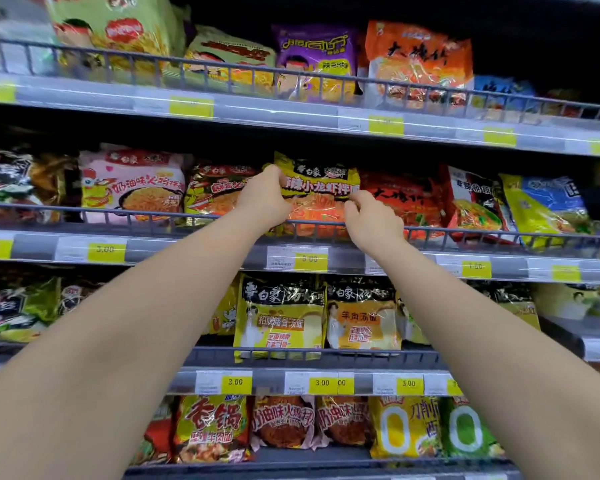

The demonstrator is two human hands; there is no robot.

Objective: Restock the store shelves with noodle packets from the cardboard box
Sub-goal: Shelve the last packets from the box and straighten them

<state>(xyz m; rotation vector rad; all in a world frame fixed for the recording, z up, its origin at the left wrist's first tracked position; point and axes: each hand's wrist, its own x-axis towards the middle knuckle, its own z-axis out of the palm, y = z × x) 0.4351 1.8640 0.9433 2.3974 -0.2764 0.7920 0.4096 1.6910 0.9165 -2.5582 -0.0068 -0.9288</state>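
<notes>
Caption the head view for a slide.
Left hand and right hand hold a yellow packet behind a shelf rail, between a gold packet and a red packet.

The noodle packet (pixel 321 183) at 12 o'clock is glossy, crinkled plastic film. The shelf rail (pixel 129 212) at 9 o'clock looks like matt grey metal.

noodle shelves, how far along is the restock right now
Done: the rows in view look largely filled, with neighbours like the pink packet and the red packet in place. In hand: the left hand and right hand both grip the yellow packet, its lower part behind the rail. Left: settling that packet; the cardboard box is out of view, so how many remain can't be told.
</notes>
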